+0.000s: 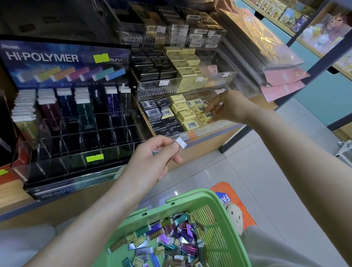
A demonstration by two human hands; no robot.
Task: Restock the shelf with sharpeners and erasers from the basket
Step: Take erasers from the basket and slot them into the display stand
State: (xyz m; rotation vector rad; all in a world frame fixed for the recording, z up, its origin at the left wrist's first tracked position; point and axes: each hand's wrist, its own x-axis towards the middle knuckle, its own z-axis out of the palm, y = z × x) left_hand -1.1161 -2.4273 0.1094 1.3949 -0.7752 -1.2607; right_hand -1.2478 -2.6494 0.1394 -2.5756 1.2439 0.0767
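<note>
Judging by the green basket, restocking is partway: a heap of erasers lies inside. Beyond the basket, the right hand pinches a yellow eraser in the crowded bottom tier of the clear tray; the left hand grips a slim silver-wrapped eraser, not yet shelved.

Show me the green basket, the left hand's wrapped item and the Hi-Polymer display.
green basket [191, 197]: head view, far rim.
wrapped item [180, 143]: head view, its silvery face.
Hi-Polymer display [59, 69]: head view, header card.
</note>
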